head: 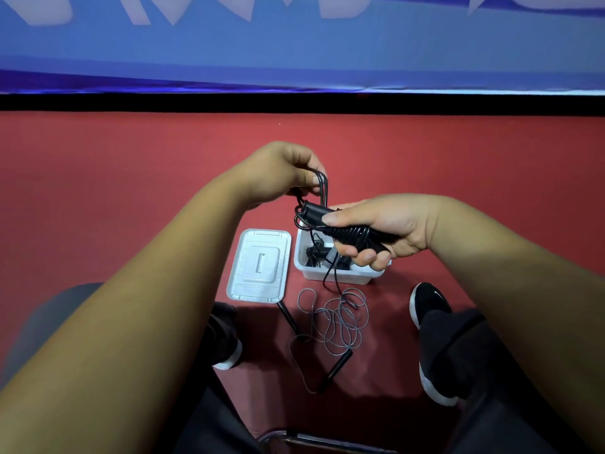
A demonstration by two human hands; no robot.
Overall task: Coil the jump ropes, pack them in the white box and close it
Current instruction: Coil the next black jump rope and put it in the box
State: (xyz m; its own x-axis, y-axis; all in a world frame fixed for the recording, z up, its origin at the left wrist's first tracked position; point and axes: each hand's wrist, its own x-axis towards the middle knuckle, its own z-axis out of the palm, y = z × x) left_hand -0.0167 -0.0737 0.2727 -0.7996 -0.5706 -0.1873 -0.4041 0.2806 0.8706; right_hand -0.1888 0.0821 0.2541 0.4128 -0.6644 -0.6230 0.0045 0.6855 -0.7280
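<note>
Our right hand [386, 227] gripped the wound jump rope [347, 232] at frame centre, fingers curled; our left hand [278, 172] pinched its loops above the white box [337, 278].

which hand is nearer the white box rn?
Right. The right hand holds a wound jump rope above the white box; the left hand pinches its loops farther up-left.

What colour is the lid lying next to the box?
The lid is white, the same as the box. The head view shows it best.
</note>
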